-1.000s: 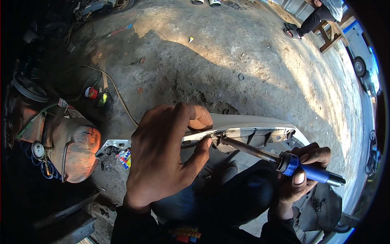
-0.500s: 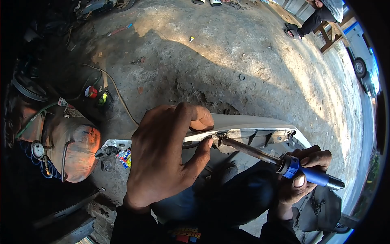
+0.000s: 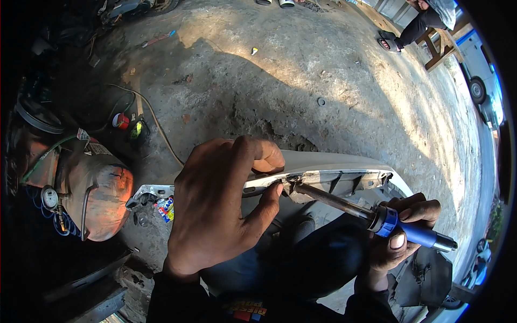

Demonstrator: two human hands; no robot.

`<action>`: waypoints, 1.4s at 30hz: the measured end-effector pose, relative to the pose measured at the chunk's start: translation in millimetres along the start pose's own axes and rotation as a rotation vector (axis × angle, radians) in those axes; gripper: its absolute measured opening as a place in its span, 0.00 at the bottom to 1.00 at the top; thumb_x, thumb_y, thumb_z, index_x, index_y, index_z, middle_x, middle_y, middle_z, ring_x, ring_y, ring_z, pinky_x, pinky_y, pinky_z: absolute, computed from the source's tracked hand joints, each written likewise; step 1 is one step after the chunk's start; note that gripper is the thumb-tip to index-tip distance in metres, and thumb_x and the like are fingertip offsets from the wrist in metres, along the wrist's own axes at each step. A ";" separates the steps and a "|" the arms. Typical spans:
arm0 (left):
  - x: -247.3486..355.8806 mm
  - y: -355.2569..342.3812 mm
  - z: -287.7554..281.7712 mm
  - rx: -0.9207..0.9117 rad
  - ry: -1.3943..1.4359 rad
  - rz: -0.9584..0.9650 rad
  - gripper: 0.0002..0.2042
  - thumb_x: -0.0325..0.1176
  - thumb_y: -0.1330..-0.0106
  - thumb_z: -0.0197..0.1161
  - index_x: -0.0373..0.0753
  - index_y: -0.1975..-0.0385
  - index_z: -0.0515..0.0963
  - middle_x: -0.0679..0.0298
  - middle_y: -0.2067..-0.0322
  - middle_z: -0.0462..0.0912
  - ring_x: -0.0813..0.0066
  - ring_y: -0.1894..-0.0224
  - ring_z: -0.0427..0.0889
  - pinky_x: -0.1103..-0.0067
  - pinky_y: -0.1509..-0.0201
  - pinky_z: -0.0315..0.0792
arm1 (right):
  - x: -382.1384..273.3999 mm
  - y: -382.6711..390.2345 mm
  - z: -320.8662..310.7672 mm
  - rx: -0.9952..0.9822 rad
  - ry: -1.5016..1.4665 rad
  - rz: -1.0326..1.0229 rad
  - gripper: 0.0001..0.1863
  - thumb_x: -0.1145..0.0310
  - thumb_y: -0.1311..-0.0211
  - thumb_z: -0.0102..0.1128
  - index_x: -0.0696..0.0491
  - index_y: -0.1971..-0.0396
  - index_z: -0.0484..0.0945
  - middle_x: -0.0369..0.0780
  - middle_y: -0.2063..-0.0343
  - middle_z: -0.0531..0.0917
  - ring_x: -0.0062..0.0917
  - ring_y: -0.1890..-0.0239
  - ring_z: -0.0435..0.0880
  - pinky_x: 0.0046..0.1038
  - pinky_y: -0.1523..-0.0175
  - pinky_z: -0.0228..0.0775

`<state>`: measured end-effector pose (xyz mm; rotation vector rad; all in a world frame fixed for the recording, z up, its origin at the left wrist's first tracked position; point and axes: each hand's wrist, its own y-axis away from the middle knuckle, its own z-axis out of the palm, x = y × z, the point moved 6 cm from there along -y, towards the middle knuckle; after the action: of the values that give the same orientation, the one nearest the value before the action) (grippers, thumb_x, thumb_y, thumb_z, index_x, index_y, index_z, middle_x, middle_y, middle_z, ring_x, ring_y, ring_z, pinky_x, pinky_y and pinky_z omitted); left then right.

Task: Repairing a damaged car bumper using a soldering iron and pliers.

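Observation:
My left hand (image 3: 218, 207) grips the edge of a long white panel (image 3: 336, 161), thumb and forefinger pinching it near a small slot. My right hand (image 3: 404, 231) is closed on a blue-handled tool (image 3: 413, 231) with a long metal shaft (image 3: 334, 198). The shaft slants up-left to a darkened spot (image 3: 293, 183) on the panel's inner edge, just right of my left thumb; whether its tip touches there is hard to make out. The panel lies crosswise over my dark-trousered legs (image 3: 307, 258), its underside showing ribs.
An orange tank (image 3: 102, 199) with a gauge and hoses stands left, near a red can (image 3: 121, 121) on rough concrete (image 3: 280, 70). A person's leg and sandal (image 3: 390, 42) are by a wooden bench (image 3: 439, 48) at upper right. A white vehicle (image 3: 474, 64) stands beyond.
My right hand and the tool's handle have shifted very slightly downward. At the far right, the traffic on the road has changed. My left hand is almost still.

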<state>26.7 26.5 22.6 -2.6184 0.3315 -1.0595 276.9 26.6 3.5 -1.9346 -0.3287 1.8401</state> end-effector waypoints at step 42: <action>-0.9 1.4 3.5 0.024 -0.116 0.035 0.16 0.24 0.54 0.70 0.38 0.65 0.73 0.63 0.69 0.82 0.65 0.66 0.81 0.71 0.57 0.70 | 6.4 -1.8 -4.3 -0.027 -0.031 0.049 0.28 0.52 0.56 0.76 0.55 0.69 0.68 0.41 0.74 0.74 0.22 0.74 0.75 0.21 0.64 0.71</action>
<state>28.4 26.1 19.1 -2.6292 0.3347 -0.8901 282.0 30.5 -1.2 -1.9502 -0.3209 1.9075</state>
